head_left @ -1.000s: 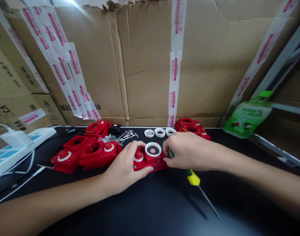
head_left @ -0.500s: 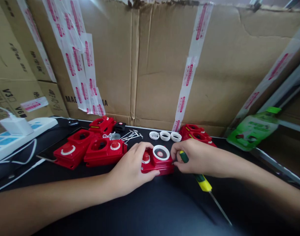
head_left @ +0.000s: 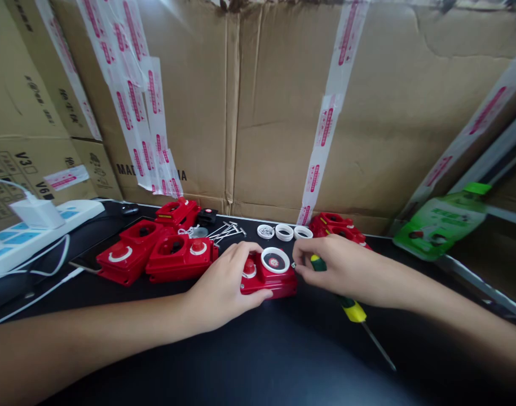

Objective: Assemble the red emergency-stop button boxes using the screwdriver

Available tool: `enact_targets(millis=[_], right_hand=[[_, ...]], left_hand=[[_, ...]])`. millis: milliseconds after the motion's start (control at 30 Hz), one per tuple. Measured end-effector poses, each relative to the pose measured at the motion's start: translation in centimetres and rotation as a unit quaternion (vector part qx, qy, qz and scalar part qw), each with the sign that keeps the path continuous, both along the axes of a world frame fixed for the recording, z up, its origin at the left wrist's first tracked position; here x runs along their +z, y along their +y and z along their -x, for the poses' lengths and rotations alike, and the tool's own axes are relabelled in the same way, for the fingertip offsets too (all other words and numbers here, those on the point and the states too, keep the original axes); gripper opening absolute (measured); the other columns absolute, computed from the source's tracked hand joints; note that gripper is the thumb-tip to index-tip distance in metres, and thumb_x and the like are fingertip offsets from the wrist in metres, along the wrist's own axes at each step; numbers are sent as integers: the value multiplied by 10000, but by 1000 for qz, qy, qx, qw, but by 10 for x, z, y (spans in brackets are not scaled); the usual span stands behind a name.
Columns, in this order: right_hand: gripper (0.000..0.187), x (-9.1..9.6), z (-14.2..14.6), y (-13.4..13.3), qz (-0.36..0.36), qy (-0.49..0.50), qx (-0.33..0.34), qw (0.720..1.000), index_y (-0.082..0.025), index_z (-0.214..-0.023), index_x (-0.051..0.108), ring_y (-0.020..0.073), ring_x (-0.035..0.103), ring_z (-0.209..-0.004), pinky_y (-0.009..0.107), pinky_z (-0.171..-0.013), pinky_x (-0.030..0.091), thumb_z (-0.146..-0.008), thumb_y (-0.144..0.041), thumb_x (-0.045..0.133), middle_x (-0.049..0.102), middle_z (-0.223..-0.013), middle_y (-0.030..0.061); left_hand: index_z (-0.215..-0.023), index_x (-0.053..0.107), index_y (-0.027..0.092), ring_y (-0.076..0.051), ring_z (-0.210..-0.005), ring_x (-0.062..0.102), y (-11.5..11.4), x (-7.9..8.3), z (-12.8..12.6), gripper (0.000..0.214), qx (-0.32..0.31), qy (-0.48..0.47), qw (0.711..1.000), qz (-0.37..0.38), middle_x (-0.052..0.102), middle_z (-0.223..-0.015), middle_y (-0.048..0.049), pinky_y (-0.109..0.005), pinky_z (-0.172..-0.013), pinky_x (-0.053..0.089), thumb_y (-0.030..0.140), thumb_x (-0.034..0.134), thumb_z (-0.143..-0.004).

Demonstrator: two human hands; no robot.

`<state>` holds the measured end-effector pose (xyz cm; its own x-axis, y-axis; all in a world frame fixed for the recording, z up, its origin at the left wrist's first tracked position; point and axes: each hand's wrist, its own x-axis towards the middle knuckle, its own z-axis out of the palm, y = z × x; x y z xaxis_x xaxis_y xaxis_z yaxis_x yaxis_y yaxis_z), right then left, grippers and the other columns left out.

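Observation:
A red housing [head_left: 268, 285] with a red knob and a white ring [head_left: 275, 260] around a dark round dial lies in the middle of the black table. My left hand [head_left: 224, 287] grips its left end, thumb along the front and fingers over the back. Beside the right end is my right hand [head_left: 329, 262], closed around a green and yellow screwdriver [head_left: 354, 311] whose shaft points down toward me, away from the housing. Its thumb and index finger pinch a tiny shiny piece [head_left: 294, 265], perhaps a screw, near the housing's right edge.
Several similar red housings [head_left: 181, 256] stand left of my left hand; more red housings [head_left: 340, 225] sit behind my right hand. White rings [head_left: 284, 232] and metal T-shaped rods [head_left: 228, 231] lie at the back. A power strip [head_left: 84, 211] is far left, a green bottle [head_left: 441, 223] right, cardboard [head_left: 278, 113] behind.
My right hand has lifted slightly off the housing's right corner, and the small shiny piece now shows at its fingertips. The screwdriver swung a little with it. My left hand keeps its grip.

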<state>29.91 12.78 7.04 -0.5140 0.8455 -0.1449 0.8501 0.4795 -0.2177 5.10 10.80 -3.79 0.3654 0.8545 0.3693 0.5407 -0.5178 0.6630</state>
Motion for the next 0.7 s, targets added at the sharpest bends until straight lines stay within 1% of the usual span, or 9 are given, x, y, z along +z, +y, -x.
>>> enact_targets(millis=[167,300,367,433,500,533,600,700], right_hand=[[155,6,-6,4,11,-24,7,1000,-244,-917,728,213,701,-814,327,-709,470,-956,-356,628,782,-898,28],[227,13,-21,20,3,-48,1,999,-232,-1026,708,215,720,-859,341,-769,501,-1031,-379,535,792,-972,44],[253,10,-27,29,5,-73,-1,997,-222,-1086,725,231,733,-876,353,-768,515,-1025,-422,582,797,-998,57],[308,-2,-29,38,4,-103,-4,995,-210,-1118,753,254,744,-920,382,-804,545,-991,-480,679,801,-1036,72],[354,-20,-26,45,-5,-130,-14,991,-191,-1121,765,257,746,-962,431,-879,584,-1007,-521,705,795,-1054,76],[351,-29,-24,48,-12,-143,-25,989,-175,-1130,758,247,746,-979,455,-909,603,-1031,-507,699,786,-1073,77],[343,-45,-20,52,-24,-156,-38,987,-174,-1236,730,240,744,-1066,477,-957,626,-1061,-466,694,764,-1214,87],[358,-57,-17,55,-22,-165,-42,985,-190,-1328,705,251,736,-1131,483,-976,638,-1061,-429,706,732,-1337,103]], left_hand=[[-1369,530,251,-329,-1254,677,-2,1,0,571,-1,7,1000,2,651,-1366,-106,-556,-1106,579,316,852,-902],[-1353,514,249,-334,-1231,671,-4,3,1,557,-8,22,1000,-15,649,-1331,-102,-557,-1088,580,308,817,-888],[-1329,504,243,-332,-1192,673,-6,3,1,571,-17,34,999,-32,641,-1293,-102,-541,-1043,597,284,808,-847],[-1315,491,238,-327,-1159,672,-7,3,0,585,-28,45,998,-44,630,-1264,-101,-530,-1011,607,262,795,-816],[-1314,481,233,-323,-1154,669,-8,4,0,588,-35,53,997,-51,622,-1255,-100,-529,-1010,607,246,780,-807],[-1315,477,232,-322,-1158,666,-8,4,-1,589,-36,56,996,-55,620,-1256,-99,-529,-1016,605,240,774,-807],[-1313,474,233,-319,-1166,662,-8,4,-1,583,-39,57,996,-60,616,-1258,-96,-523,-1020,604,226,765,-808],[-1306,466,241,-312,-1174,653,-7,4,-1,578,-62,51,995,-63,613,-1263,-91,-510,-1024,604,209,756,-807]])
